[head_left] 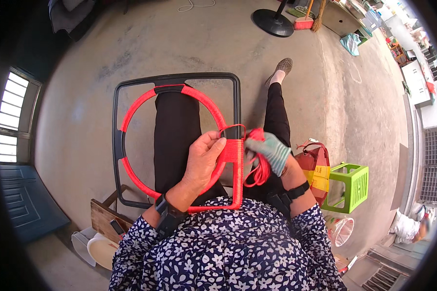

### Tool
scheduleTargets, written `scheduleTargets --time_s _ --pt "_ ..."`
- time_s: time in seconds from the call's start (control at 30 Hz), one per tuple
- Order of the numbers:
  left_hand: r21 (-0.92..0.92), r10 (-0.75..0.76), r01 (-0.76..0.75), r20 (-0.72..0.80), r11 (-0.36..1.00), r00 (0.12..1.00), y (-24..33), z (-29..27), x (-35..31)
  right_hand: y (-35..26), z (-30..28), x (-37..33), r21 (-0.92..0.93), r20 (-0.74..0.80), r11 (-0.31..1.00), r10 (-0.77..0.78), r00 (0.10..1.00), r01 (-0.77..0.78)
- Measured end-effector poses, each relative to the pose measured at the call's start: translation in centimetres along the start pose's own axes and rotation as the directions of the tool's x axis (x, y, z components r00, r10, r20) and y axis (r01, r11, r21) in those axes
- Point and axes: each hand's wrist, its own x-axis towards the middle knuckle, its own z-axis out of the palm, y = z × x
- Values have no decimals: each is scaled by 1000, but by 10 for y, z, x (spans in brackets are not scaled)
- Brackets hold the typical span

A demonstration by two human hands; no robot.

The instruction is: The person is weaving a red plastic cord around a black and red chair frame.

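A black square frame (pixel 199 76) with a round ring inside lies across my lap. Red cord is wound round much of the ring (pixel 135 105), the lower right corner and the wide joint on the right (pixel 232 151). Thumb and fingers of my bare left hand (pixel 203 156) pinch that joint at its inner edge. A loop of cord stands over the bare black part just above. My right hand (pixel 273 149), in a striped work glove, is closed on a bundle of red cord (pixel 261 172) just right of the frame; its fingers are partly blurred.
To the right stand a green plastic stool (pixel 355 189), a red and yellow bag (pixel 320 177) and a lined waste bin (pixel 342 230). A wooden seat (pixel 104 220) is at lower left. Ahead are a round black stand base (pixel 273 23) and a red broom (pixel 304 23).
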Motion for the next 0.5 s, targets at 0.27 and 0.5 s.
scheduleTargets --time_s 0.27,0.5 --pt "21 -1 1 2 1000 1000 6 4 -2 -6 -13 -12 323 -74 900 -284 956 292" --pt "150 -116 122 -50 981 992 10 7 -2 -34 41 -53 241 27 923 -317 948 302"
